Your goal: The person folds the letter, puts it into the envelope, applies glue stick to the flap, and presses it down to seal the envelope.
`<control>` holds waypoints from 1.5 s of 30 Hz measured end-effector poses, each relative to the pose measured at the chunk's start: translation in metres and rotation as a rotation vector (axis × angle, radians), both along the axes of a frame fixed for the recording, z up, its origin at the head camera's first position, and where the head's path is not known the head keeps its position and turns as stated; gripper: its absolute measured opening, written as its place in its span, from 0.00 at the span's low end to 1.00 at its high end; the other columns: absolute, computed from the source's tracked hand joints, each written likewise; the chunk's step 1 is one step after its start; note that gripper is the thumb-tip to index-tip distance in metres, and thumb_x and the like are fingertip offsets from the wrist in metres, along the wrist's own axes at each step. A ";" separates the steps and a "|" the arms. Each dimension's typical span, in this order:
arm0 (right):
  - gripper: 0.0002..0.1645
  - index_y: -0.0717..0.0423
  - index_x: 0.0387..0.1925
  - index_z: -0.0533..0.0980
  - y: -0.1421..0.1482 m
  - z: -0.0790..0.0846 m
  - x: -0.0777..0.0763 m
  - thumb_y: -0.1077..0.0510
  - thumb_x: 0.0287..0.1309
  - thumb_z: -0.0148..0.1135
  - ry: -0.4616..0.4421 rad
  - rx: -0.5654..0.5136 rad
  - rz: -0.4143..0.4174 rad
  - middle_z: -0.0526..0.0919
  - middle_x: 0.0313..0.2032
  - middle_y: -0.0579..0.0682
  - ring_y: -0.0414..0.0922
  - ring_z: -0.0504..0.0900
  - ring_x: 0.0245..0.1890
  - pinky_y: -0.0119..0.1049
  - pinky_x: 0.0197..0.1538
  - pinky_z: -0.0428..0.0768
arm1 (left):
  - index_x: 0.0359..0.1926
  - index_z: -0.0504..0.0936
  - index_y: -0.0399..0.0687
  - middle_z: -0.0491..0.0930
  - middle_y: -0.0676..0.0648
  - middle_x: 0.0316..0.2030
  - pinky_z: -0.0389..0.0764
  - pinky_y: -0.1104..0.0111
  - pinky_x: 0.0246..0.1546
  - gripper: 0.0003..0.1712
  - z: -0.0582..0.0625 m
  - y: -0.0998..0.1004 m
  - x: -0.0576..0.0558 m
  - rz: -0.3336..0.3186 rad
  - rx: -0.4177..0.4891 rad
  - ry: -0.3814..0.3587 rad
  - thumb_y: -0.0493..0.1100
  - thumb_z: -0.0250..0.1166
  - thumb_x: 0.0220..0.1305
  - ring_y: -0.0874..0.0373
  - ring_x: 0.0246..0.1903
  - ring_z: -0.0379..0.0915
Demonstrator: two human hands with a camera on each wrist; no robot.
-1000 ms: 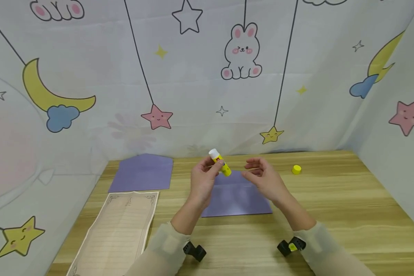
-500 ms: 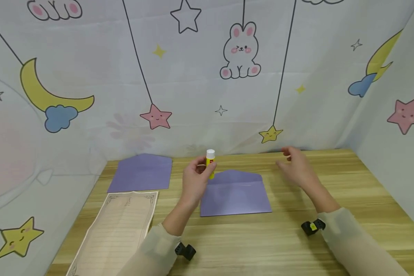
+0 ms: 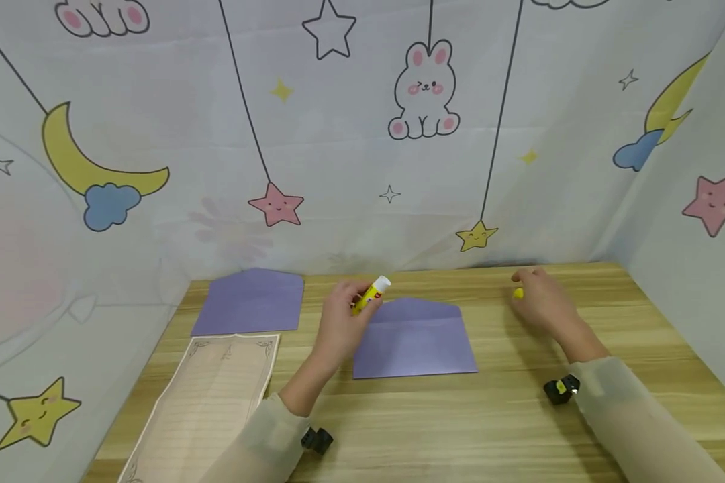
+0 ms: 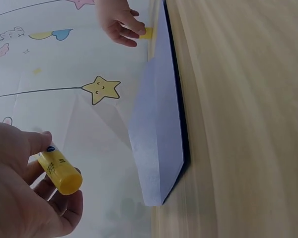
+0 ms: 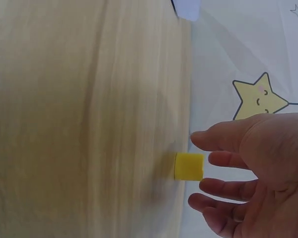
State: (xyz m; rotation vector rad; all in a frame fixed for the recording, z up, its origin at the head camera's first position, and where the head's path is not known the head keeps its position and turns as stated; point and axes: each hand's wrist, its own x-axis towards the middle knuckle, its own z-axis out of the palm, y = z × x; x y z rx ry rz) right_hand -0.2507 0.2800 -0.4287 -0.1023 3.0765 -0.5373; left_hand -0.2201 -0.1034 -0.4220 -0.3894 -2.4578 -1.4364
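The yellow glue stick (image 3: 370,295) is up in the air over the table (image 3: 459,436), near the back left corner of the nearer purple envelope (image 3: 415,345), its white end leaning up and to the right. Half a second ago it stood nearly straight up; a second ago it leaned the other way. The left hand (image 3: 342,322) has it pinched, thumb on one side and fingers curled round the other, and that grip hasn't changed.

The right hand (image 3: 544,302) is what has really travelled: first beside the glue stick, then out past the envelope, and now down at the yellow cap (image 3: 518,294) near the table's back edge. Its thumb and fingers stand apart about the cap; I can't tell whether any of them touches it. The cap rests on the wood, where it was a second ago.

The nearer envelope lies in place, flap spread toward the back. Off to the left, the other purple envelope (image 3: 250,302) and the lined sheet (image 3: 202,409) haven't shifted. Behind everything hangs a white backdrop (image 3: 338,147) printed with stars, moons and a rabbit.
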 end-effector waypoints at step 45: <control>0.20 0.62 0.61 0.77 -0.098 0.027 0.028 0.61 0.71 0.69 -0.026 -0.802 0.217 0.84 0.53 0.57 0.57 0.85 0.50 0.40 0.50 0.87 | 0.56 0.88 0.47 0.85 0.49 0.46 0.81 0.53 0.49 0.18 -0.004 0.008 0.001 -0.040 -0.393 0.116 0.43 0.76 0.68 0.50 0.45 0.82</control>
